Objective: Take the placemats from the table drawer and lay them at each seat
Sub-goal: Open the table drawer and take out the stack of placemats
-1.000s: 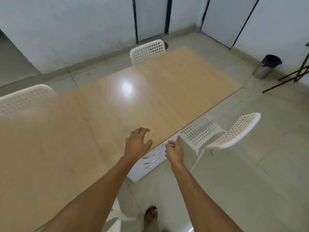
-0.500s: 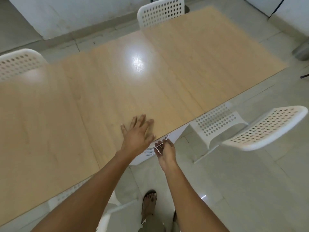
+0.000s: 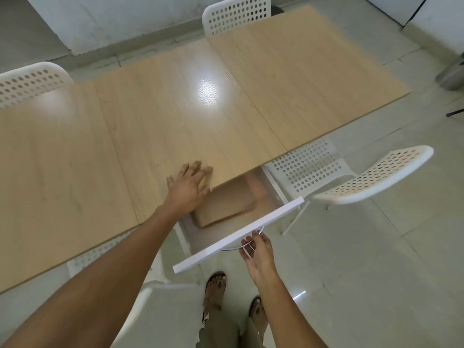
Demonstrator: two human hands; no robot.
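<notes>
A white drawer (image 3: 238,236) stands pulled out from under the near edge of the light wooden table (image 3: 175,109). Inside it lies a stack of tan placemats (image 3: 226,207), partly hidden under the tabletop. My right hand (image 3: 256,249) is shut on the drawer's metal handle below the white front panel. My left hand (image 3: 187,188) lies flat on the table's edge just above the drawer, fingers spread, holding nothing.
White perforated chairs stand around the table: one at the right (image 3: 371,177) next to the drawer, one at the far side (image 3: 236,13), one at the far left (image 3: 30,81), one at my near left (image 3: 160,312). A grey bin (image 3: 452,74) stands at the right edge.
My right hand has pulled the drawer out towards me, and the placemats have come into view. My left hand has stayed flat on the table edge.
</notes>
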